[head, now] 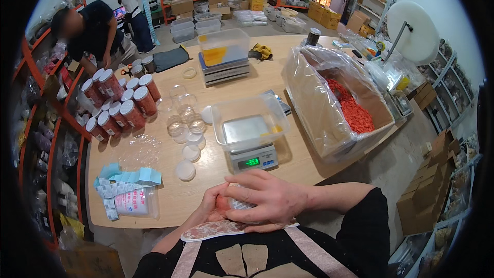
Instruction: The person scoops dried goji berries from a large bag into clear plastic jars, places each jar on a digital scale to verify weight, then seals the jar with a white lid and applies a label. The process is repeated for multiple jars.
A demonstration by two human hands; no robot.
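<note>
Close to my body, a clear jar (222,203) with red contents lies between my hands, mostly covered by them. My left hand (211,204) cups it from the left. Across its top and right side spreads my right hand (266,200), its fingers over a pale printed label (240,204). Just beyond stands a digital scale (252,161) with a lit green display and a clear plastic tub (249,121) on it. Left of the scale are several white lids (185,170) and clear round lids (187,112).
Filled jars (133,114) cluster at the left. A label strip (127,181) lies over a bag pack (133,202). At right, a plastic-lined carton (320,123) holds red dried pieces (353,112). Another scale (225,71) stands behind. One person (96,27) bends by the shelves; another (133,11) holds a strip.
</note>
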